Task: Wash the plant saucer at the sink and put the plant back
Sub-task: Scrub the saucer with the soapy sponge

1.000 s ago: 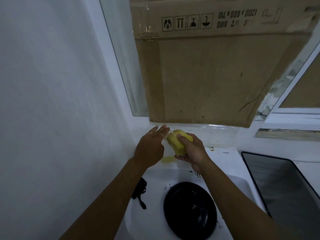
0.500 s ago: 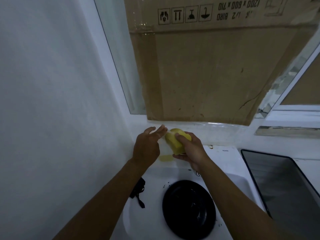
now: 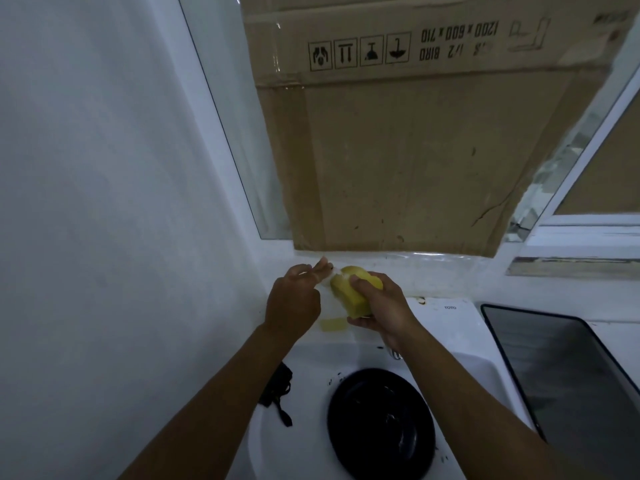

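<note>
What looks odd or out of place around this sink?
A big cardboard sheet covers most of the window, its printing upside down and a crack near its lower right edge. Dark specks, perhaps soil, dot the white sink around the black saucer. A black cord-like item hangs over the sink's left rim.

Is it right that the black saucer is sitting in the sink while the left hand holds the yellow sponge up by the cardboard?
Not quite. The head view shows the right hand gripping the yellow sponge, not the left. The left hand is beside it. The rest holds: the black saucer lies in the sink, and the sponge is held up just below the cardboard.
</note>
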The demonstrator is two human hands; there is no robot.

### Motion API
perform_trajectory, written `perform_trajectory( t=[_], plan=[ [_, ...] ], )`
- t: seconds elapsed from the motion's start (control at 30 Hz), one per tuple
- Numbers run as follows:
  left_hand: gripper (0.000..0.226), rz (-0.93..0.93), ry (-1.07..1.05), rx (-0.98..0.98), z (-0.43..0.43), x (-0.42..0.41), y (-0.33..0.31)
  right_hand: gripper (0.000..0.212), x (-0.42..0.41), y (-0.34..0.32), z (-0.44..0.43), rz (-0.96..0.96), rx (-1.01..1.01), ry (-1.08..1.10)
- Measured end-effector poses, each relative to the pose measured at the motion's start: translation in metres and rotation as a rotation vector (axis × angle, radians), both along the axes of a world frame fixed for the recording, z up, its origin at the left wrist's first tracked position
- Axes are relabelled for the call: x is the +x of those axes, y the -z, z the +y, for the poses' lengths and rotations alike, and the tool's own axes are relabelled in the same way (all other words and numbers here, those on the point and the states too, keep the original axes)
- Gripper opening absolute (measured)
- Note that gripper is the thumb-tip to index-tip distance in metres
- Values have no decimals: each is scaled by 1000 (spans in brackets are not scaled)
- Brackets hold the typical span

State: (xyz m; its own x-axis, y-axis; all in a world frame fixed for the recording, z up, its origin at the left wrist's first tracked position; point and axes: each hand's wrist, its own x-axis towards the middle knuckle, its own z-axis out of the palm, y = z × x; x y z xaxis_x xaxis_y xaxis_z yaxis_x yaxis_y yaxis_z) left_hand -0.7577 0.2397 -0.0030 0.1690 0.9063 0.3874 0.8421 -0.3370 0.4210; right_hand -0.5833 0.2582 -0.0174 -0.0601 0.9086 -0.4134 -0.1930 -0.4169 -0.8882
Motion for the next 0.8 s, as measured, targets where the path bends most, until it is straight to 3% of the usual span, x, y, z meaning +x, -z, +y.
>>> perform_trajectory(
  t=[0.27, 0.4, 0.47, 0.57, 0.67, 0.8],
  plan=[
    [60, 2, -17, -129, 9, -3, -16, 32, 4, -6, -9, 28, -99, 15],
    [50, -178, -117, 145, -14, 2, -4, 36, 19, -10, -26, 125, -155, 31],
    [44, -232, -158, 191, -38, 8, 20, 46, 29, -12, -38, 127, -121, 11],
    [41, -227, -126, -33, -74, 17, 68, 56, 38, -14, -54, 10, -62, -17],
    [42, -184, -53, -277, -97, 27, 98, 38, 47, -9, -64, -57, -48, 52],
    [40, -159, 47, -348, -97, 42, 96, 24, 58, -2, -77, -50, -62, 83]
  ],
)
